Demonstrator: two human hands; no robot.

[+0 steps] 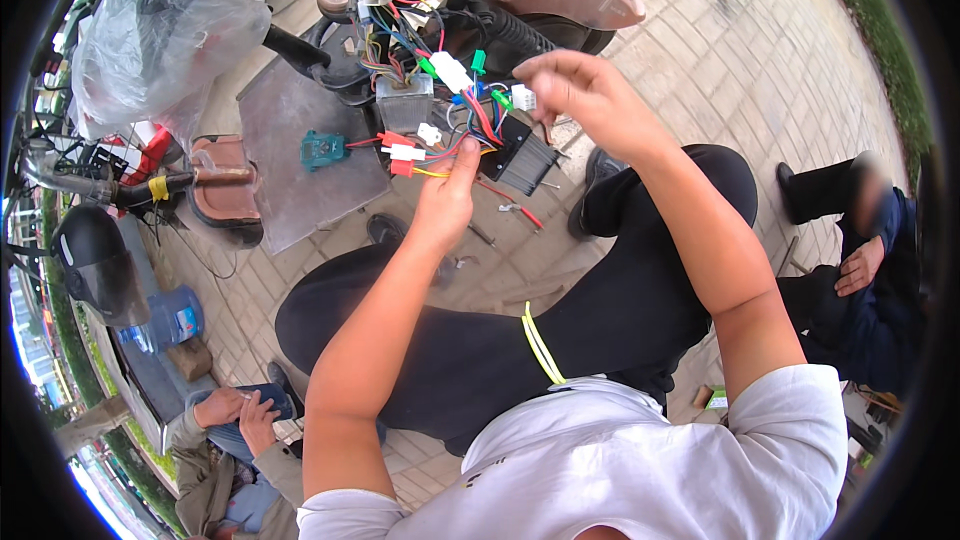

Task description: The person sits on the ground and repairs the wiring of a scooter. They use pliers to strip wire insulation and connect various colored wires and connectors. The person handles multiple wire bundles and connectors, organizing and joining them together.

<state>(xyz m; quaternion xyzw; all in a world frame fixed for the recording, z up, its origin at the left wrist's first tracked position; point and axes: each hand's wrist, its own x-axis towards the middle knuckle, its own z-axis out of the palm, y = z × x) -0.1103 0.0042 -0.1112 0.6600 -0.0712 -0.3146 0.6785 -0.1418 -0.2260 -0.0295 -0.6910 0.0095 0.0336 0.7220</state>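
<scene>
The wires point(470, 125) hang as a tangled bundle of red, blue, yellow, green and black strands out of the opened scooter point(520, 0), ending in small white and green plugs point(450, 70); they sit in front of the person's knees, above the paved ground. They look light, limp and thin, likely to kink or pull loose from a plug if tugged, so the sounder hold would be on a plug body or just behind it rather than mid-strand. The left hand point(445, 195) reaches up with its fingertips pinched narrow on a yellow and red strand beside a red plug point(400, 167). The right hand point(580, 90) is raised above the bundle, fingers curled and closed small around a white plug point(522, 97) at the end of a lead. Just below the hands sits a black finned box point(520, 162), which the wires seem to run into. A grey panel point(290, 150) lies on the ground to the left with a teal part point(322, 150) on it, and small tools point(510, 205) lie scattered on the paving. Further left are a brown seat point(225, 190), a clear plastic sheet point(165, 30), a helmet point(95, 260) and a water bottle point(165, 320). Two other people sit nearby, one at lower left point(225, 440), one at the right edge point(865, 270).
</scene>
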